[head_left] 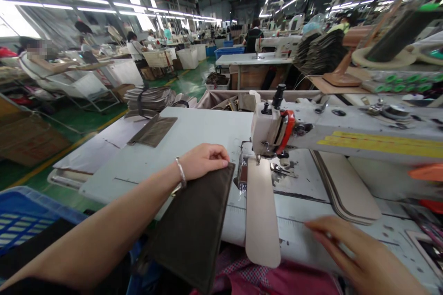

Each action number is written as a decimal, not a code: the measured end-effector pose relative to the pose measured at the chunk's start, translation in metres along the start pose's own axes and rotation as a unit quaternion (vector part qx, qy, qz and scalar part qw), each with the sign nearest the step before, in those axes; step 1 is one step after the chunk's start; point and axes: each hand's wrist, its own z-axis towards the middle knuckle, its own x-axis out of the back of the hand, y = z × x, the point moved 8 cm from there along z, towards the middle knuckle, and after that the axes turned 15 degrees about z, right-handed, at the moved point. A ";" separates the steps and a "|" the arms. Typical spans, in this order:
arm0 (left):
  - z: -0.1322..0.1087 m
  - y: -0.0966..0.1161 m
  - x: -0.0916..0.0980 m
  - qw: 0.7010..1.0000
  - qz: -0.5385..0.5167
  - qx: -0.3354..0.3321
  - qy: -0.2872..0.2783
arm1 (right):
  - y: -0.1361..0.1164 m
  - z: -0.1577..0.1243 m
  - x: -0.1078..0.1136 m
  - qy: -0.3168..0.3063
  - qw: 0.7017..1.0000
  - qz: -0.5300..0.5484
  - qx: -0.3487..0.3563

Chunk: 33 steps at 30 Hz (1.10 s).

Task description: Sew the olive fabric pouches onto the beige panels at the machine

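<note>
My left hand (204, 160) is closed on the top edge of a dark olive fabric panel (194, 230) that hangs off the front edge of the sewing table (194, 133). A bracelet sits on that wrist. A long beige strip (261, 214) lies under the needle of the sewing machine (277, 131) and runs toward me. My right hand (360, 253) hovers low at the table's front right, blurred, fingers stretched toward the strip and holding nothing.
A stack of beige strips (346, 189) lies right of the needle. Another dark panel (152, 130) rests at the table's far left. A blue crate (24, 216) stands at lower left. Other workers and sewing stations fill the background.
</note>
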 end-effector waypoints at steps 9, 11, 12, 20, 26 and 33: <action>0.075 0.010 -0.081 0.990 0.126 0.009 0.063 | 0.015 0.111 -0.075 -0.034 0.995 -0.055 0.073; 0.077 0.009 -0.083 0.988 0.139 0.010 0.072 | 0.017 0.107 -0.076 -0.036 0.995 -0.059 0.065; 0.078 0.009 -0.083 0.987 0.144 0.009 0.073 | 0.018 0.106 -0.076 -0.039 0.995 -0.060 0.063; 0.086 0.005 -0.082 0.981 0.175 0.018 0.083 | 0.020 0.105 -0.079 -0.055 0.995 -0.070 0.051; 0.090 -0.001 -0.083 0.976 0.190 0.030 0.100 | 0.022 0.104 -0.081 -0.064 0.994 -0.084 0.040; 0.091 0.002 -0.081 0.973 0.204 0.028 0.100 | 0.023 0.104 -0.078 -0.062 0.995 -0.066 0.038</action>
